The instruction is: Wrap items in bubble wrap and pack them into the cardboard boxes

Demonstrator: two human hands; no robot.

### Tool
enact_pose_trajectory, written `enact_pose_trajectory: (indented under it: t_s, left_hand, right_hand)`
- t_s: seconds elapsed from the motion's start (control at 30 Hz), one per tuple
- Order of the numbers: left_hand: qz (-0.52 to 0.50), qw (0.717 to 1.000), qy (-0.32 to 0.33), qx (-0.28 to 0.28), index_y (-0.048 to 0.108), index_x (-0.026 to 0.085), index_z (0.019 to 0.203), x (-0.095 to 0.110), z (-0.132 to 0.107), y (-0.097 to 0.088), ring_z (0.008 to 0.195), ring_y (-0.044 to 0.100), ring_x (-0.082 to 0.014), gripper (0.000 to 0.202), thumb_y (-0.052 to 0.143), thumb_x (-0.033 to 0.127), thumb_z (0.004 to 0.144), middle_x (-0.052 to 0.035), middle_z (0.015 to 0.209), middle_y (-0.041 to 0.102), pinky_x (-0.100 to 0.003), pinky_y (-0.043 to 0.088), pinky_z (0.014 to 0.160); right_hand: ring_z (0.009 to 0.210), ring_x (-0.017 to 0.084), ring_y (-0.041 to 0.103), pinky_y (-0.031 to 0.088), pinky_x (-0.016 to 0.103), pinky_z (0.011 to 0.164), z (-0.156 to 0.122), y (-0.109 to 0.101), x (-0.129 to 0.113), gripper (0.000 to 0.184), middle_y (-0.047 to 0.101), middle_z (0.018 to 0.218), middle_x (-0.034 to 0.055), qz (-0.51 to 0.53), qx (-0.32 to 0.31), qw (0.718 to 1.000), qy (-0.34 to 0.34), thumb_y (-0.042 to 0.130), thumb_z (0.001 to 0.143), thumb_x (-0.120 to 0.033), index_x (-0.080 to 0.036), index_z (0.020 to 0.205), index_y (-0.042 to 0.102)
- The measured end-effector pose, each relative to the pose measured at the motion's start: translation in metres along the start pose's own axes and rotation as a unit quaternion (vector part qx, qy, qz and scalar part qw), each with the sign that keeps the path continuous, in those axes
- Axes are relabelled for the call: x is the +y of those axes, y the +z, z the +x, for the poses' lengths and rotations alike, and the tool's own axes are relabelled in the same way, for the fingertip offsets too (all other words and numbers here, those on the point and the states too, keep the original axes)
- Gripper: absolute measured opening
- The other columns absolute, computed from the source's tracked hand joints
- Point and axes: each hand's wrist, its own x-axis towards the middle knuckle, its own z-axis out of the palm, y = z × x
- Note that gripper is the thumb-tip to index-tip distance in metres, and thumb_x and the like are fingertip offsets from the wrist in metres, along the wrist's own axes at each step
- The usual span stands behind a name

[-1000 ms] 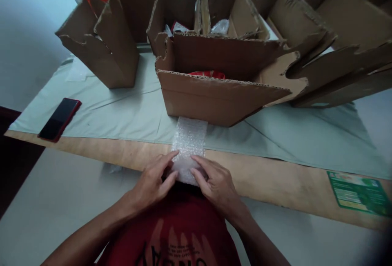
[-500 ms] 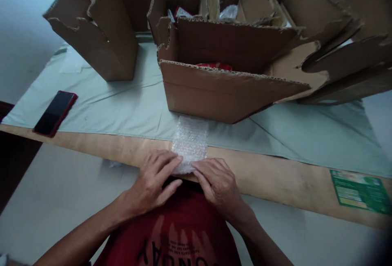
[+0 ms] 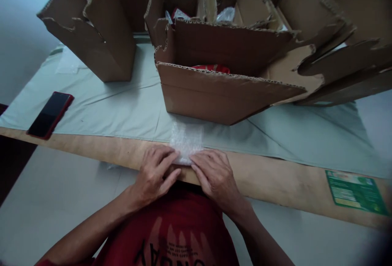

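1. The left hand (image 3: 157, 172) has its thumb spread from the fingers, whose tips meet the bubble wrap (image 3: 186, 141) at its left near corner. The right hand (image 3: 216, 172) gathers its fingers at the right corner; whether they pinch, I cannot tell.
2. The wrap spans the bench's (image 3: 260, 174) bare edge and the pale cloth (image 3: 131, 110). It should be light, soft, a bit slippery, its bubbles easily crushed; hold it gently by the near corners.
3. Beyond stands a cardboard box (image 3: 214, 98).
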Motion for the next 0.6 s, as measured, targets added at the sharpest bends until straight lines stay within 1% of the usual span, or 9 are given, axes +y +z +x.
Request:
enact_pose_trajectory:
  t_s: [0.1,0.17,0.23,0.27,0.37,0.43,0.5,0.57,0.6]
  left_hand:
    - [-0.026,0.999,0.008,-0.025,0.060,0.021,0.130,0.002,-0.002,-0.002,0.099,0.063,-0.0243,0.036,0.056,0.010,0.096,-0.0075,0.101,0.070,-0.043,0.050,0.093]
    - [-0.010,0.999,-0.015,-0.028,0.059,0.020,0.131,-0.001,0.004,0.001,0.095,0.062,-0.0248,0.034,0.056,0.013,0.097,-0.0075,0.096,0.070,-0.043,0.050,0.089]
    - [0.024,0.999,-0.037,-0.031,0.060,0.017,0.131,-0.006,0.013,0.007,0.096,0.061,-0.0265,0.033,0.057,0.019,0.098,-0.0096,0.099,0.069,-0.043,0.051,0.087]
    - [0.040,0.998,-0.045,-0.030,0.061,0.017,0.129,-0.009,0.018,0.010,0.098,0.061,-0.0271,0.032,0.058,0.020,0.098,-0.0110,0.103,0.069,-0.044,0.051,0.087]
    - [0.047,0.997,-0.067,0.009,0.064,0.018,0.126,-0.012,0.021,0.013,0.104,0.062,-0.0276,0.030,0.060,0.023,0.097,-0.0127,0.114,0.068,-0.046,0.052,0.092]
    - [-0.002,0.993,-0.106,0.059,0.063,0.020,0.128,-0.008,0.015,0.010,0.109,0.063,-0.0265,0.032,0.063,0.026,0.096,-0.0117,0.117,0.067,-0.045,0.053,0.096]
    - [-0.102,0.973,-0.187,0.089,0.061,0.021,0.131,0.001,0.006,0.005,0.113,0.066,-0.0246,0.035,0.063,0.026,0.097,-0.0111,0.121,0.068,-0.044,0.055,0.100]
    - [-0.234,0.929,-0.279,0.071,0.058,0.020,0.135,0.012,-0.002,0.002,0.115,0.070,-0.0230,0.038,0.061,0.026,0.098,-0.0116,0.125,0.071,-0.041,0.058,0.100]
    - [-0.296,0.902,-0.311,0.050,0.057,0.019,0.136,0.017,-0.004,0.002,0.114,0.071,-0.0228,0.039,0.060,0.027,0.098,-0.0121,0.126,0.072,-0.040,0.059,0.099]
  right_hand:
    - [0.094,0.022,0.069,0.052,0.043,0.091,0.002,-0.005,0.001,0.025,0.077,0.100,0.0057,0.044,-0.014,0.999,0.011,0.053,0.101,-0.014,-0.021,0.121,0.067]
    - [0.102,0.025,0.067,0.051,0.044,0.092,0.001,-0.008,0.000,0.026,0.075,0.110,0.0089,0.003,0.011,1.000,0.019,0.054,0.101,-0.016,-0.021,0.123,0.066]
    - [0.110,0.029,0.065,0.050,0.046,0.094,0.001,-0.010,-0.002,0.025,0.073,0.118,0.0123,-0.057,0.041,0.997,0.013,0.057,0.099,-0.017,-0.020,0.122,0.067]
    - [0.112,0.030,0.063,0.049,0.047,0.095,0.002,-0.009,-0.003,0.025,0.072,0.121,0.0133,-0.079,0.038,0.996,0.004,0.059,0.098,-0.017,-0.019,0.122,0.067]
    - [0.108,0.030,0.065,0.047,0.046,0.094,0.008,-0.005,-0.002,0.024,0.073,0.119,0.0126,-0.104,-0.017,0.994,-0.024,0.061,0.097,-0.017,-0.019,0.120,0.067]
    - [0.098,0.027,0.068,0.048,0.043,0.088,0.013,0.000,0.001,0.021,0.076,0.111,0.0102,-0.087,-0.007,0.996,-0.013,0.058,0.099,-0.016,-0.019,0.118,0.067]
    - [0.089,0.023,0.069,0.050,0.040,0.084,0.017,0.004,0.004,0.019,0.077,0.101,0.0074,-0.033,0.051,0.998,0.023,0.056,0.101,-0.016,-0.019,0.117,0.067]
    - [0.087,0.022,0.070,0.053,0.037,0.082,0.017,0.006,0.004,0.018,0.077,0.098,0.0057,0.044,0.094,0.991,0.080,0.058,0.101,-0.020,-0.021,0.117,0.067]
    - [0.088,0.021,0.070,0.054,0.035,0.082,0.015,0.006,0.002,0.018,0.077,0.099,0.0051,0.086,0.096,0.986,0.110,0.059,0.100,-0.021,-0.022,0.116,0.067]
